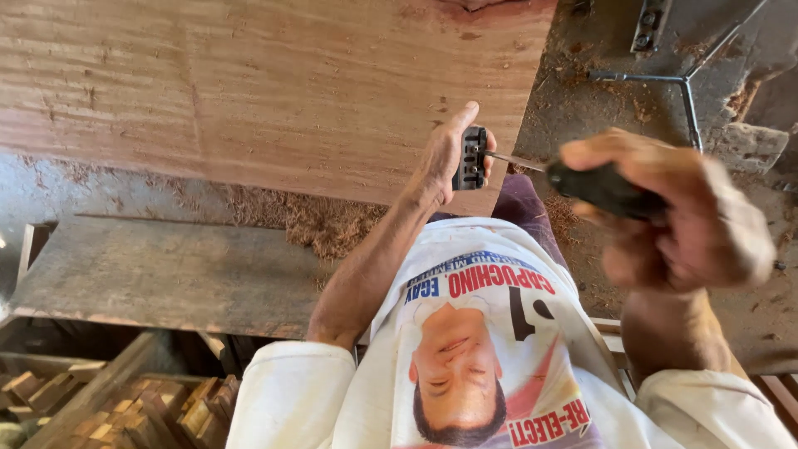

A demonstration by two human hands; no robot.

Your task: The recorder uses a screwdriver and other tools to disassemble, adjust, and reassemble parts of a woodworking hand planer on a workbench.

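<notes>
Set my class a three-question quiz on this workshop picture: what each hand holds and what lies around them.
1. True or false: the left hand holds a small black block-shaped part.
2. What does the right hand grip? A) a hammer B) a dark-handled screwdriver C) a saw
3. Fill in: the screwdriver's thin metal shaft points toward the black ____.

Key
1. True; thumb and fingers pinch it, in front of the large reddish wooden slab.
2. B; the hand is blurred, closed round the handle.
3. Part; whether the tip touches it is hidden. Sawdust lies below the slab.
</notes>
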